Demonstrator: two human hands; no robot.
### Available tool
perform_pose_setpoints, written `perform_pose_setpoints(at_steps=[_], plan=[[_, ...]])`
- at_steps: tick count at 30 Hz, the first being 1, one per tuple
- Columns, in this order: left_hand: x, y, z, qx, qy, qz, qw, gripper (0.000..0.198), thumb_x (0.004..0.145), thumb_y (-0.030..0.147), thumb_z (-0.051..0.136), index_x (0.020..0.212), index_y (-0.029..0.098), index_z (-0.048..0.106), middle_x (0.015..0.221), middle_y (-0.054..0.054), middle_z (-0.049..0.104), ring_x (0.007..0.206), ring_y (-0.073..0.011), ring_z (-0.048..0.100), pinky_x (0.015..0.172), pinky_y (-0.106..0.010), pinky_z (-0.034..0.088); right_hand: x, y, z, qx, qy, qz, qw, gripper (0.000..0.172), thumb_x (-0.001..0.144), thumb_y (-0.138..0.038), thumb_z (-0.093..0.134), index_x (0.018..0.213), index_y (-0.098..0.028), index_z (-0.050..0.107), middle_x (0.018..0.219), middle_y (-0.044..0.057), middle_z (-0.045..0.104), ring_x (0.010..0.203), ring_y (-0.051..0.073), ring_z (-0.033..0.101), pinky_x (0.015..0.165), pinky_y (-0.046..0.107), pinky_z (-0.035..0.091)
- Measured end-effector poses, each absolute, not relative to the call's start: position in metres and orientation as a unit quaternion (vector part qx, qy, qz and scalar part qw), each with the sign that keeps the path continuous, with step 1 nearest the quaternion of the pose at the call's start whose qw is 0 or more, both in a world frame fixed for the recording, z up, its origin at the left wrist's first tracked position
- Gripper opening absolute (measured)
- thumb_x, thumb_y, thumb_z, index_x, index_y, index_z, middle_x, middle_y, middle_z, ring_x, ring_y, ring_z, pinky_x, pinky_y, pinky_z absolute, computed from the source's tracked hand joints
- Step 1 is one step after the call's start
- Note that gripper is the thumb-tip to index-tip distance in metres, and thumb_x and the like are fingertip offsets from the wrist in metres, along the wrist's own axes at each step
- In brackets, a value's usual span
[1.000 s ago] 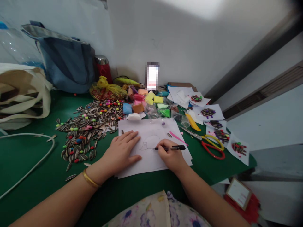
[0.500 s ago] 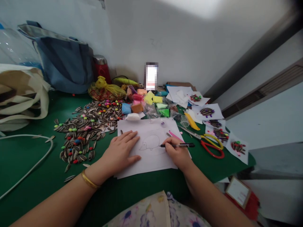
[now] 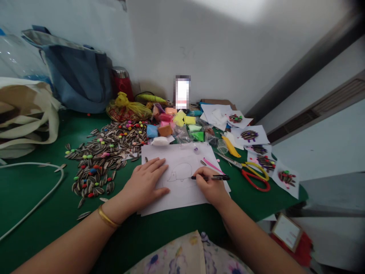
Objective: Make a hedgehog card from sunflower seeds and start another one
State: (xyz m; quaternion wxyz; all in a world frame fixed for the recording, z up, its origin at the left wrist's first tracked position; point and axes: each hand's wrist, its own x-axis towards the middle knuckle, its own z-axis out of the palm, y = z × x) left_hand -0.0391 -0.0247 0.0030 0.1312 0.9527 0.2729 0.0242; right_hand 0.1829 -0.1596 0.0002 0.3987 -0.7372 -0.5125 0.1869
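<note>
White paper (image 3: 182, 198) lies on the green table, with more sheets beneath it. A thin line drawing (image 3: 180, 173) of a small animal with a rounded back and pointed snout is on it. Spread flat on the paper's left part is my left hand (image 3: 148, 180), fingers apart and holding nothing. My right hand (image 3: 211, 186) grips a black pen (image 3: 222, 177), its tip at the lower right end of the drawn body. A pink strip (image 3: 212, 165) lies just beyond this hand, beside a sunflower seed (image 3: 203, 163).
Sunflower seeds (image 3: 114, 146) mixed with coloured pieces are heaped at left. Bagged coloured clay (image 3: 165, 130) sits behind the paper, before a blurred phone (image 3: 182, 91). Scissors (image 3: 253, 177), a yellow cutter (image 3: 230, 146) and seed-decorated papers (image 3: 285, 178) lie at right. A white cable (image 3: 54, 186) curves at left.
My right hand has shifted slightly left with the pen, whose tip has moved a little along the lower right of the outline. The left hand stays in place.
</note>
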Motion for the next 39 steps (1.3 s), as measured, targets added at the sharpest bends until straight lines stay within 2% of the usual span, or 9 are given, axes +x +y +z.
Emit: perform_pose_setpoints(at_steps=[14,39], plan=[[-0.0377,-0.0247,0.0050,0.952,0.275,0.014,0.131,0.071,0.082,0.054,0.060,0.146,0.028,0.042,0.158,-0.001,0.030,0.144,-0.0305,0.028,0.110,-0.052,0.029,0.1823,-0.1592,0.0001,-0.734,-0.506,0.213,0.401,0.015,0.079,-0.020,0.050,0.074,-0.021,0.065,0.070,0.000,0.064,0.065,0.017,0.059,0.058,0.029,0.043],[-0.0381,-0.0250,0.0047,0.950,0.277,0.023,0.139,0.072,0.080,0.054,0.061,0.145,0.028,0.043,0.158,-0.002,0.032,0.144,-0.0313,0.029,0.111,-0.051,0.029,0.1839,-0.1568,0.0000,-0.736,-0.506,0.187,0.409,0.016,0.078,-0.020,0.050,0.072,-0.021,0.064,0.070,-0.001,0.064,0.066,0.017,0.060,0.060,0.030,0.046]])
